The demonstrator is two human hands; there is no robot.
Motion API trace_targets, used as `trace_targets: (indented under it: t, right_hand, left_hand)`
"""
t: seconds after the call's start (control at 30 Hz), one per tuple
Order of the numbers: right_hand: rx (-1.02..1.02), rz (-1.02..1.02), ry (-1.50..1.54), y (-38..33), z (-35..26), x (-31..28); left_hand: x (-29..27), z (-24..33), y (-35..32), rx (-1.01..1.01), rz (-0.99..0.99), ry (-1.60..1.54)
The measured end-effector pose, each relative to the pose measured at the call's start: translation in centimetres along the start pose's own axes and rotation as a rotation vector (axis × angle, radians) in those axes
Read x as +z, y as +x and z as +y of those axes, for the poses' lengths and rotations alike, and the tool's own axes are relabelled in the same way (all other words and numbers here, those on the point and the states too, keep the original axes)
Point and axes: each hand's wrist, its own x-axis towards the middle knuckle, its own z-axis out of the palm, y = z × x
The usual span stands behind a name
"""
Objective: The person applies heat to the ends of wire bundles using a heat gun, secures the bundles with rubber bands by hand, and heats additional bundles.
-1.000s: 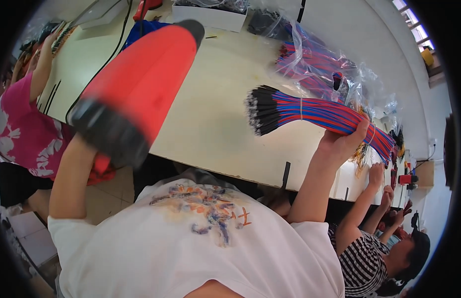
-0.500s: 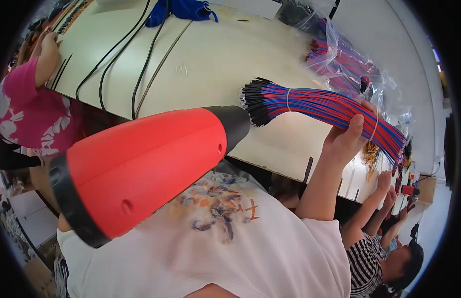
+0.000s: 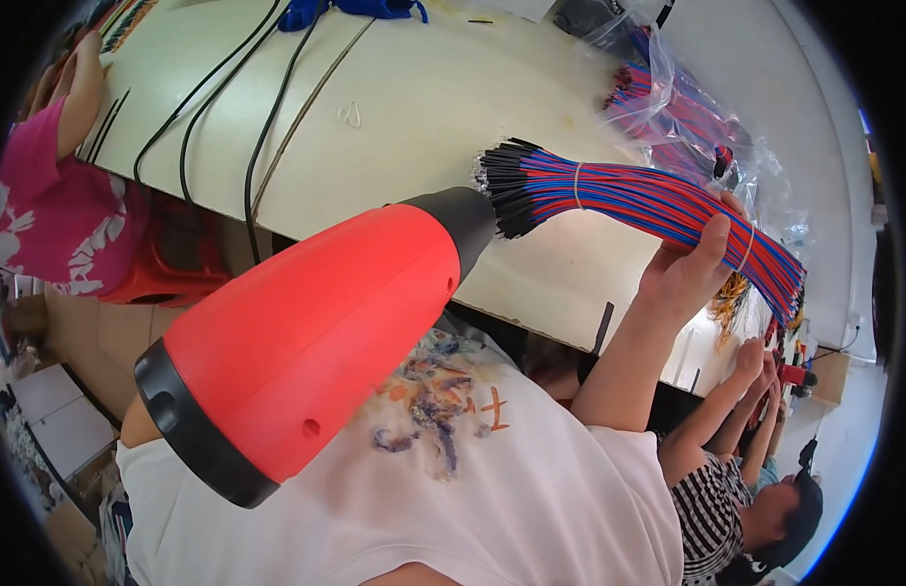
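A thick bundle of red and blue wires (image 3: 638, 200) is wrapped by my right hand (image 3: 702, 259), fingers behind and thumb across the front. Pale bands tie the bundle near each end, and its left end carries black sleeves (image 3: 511, 186) with bare tips. The dark nozzle of a large red heat gun (image 3: 311, 332) points at those sleeves, from close by or overlapping them in view. The heat gun's handle does not show. My left hand is hidden behind its body; only a bit of the left arm appears at its rear.
Clear plastic bags with more red and blue wires (image 3: 668, 117) lie at the back right of the pale table (image 3: 423, 98). Black cables (image 3: 277, 107) cross its left side, near a blue cloth (image 3: 375, 8). Other people work at the left and right.
The heat gun has turned, its rear end swinging right and slightly down. The wire bundle has shifted slightly right. My view has moved a little too.
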Motion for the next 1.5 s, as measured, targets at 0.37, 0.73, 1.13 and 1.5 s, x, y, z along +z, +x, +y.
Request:
trace_targets:
  t: [0.37,0.73,1.13,1.5]
  right_hand:
    - [-0.036,0.005,-0.029,-0.1,-0.2,0.2]
    - [-0.031,0.018,-0.026,-0.1,0.1,-0.5]
    - [-0.031,-0.015,0.008,0.0,0.3,-0.4]
    - [-0.030,-0.052,0.038,0.1,0.5,-0.9]
  left_hand:
    - [15.9,6.3,1.4,-0.287,0.396,0.063]
    - [0.5,4.1,-4.3,-0.380,-0.129,-0.135]
    - [-27.1,-2.6,-9.0,-0.422,-1.058,-0.470]
    - [-34.0,-2.2,-12.7,-0.153,-1.661,-0.562]
